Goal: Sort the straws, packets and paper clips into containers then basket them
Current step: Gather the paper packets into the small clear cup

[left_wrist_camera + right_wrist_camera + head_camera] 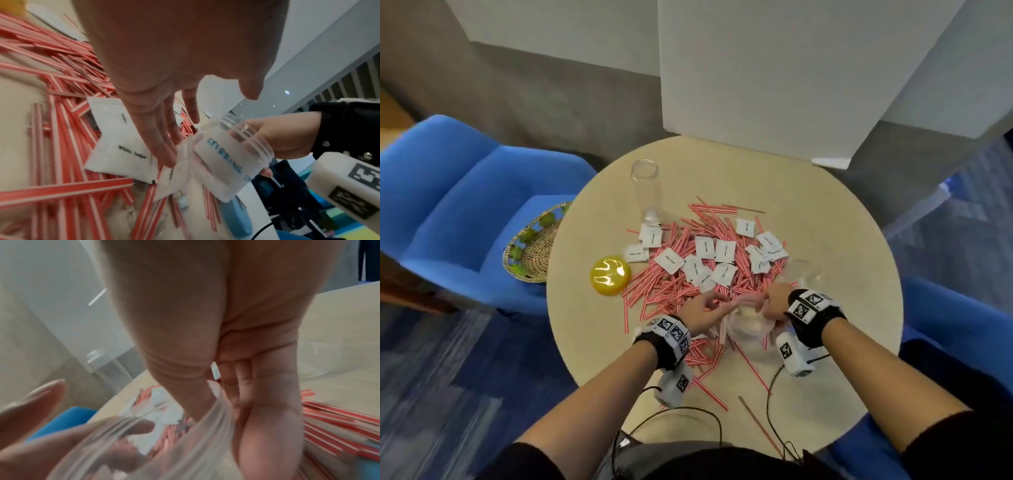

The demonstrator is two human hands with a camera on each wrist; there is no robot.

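The right hand (283, 138) grips a clear plastic jar (230, 155) near its threaded mouth, fingers and thumb curled round it; the jar is tilted, almost on its side, and carries blue lettering (the readable part says "STIRRING"). The left hand (164, 68) reaches toward it with fingers stretched out straight and holding nothing, its fingertips (166, 155) at the jar's lower end and over a white packet (123, 146) printed in black. In the head view both hands meet just in front of the person, over the near edge of the pile.

The red-and-white straws (674, 284) lie heaped on the round table (842, 240), spreading from under the hands away from the person, with a few strays trailing back toward the body. White packets (714, 248) are scattered on top of the straws beyond both hands. A tall clear container (647, 192) stands beyond the left hand, at the far edge of the heap, and a yellow lid (610, 276) rests to the left of the left hand. Further left, past the table edge, a woven basket (534, 246) sits on a blue chair (448, 205). Another clear container (803, 274) stands just beyond the right hand. Paper clips cannot be made out.
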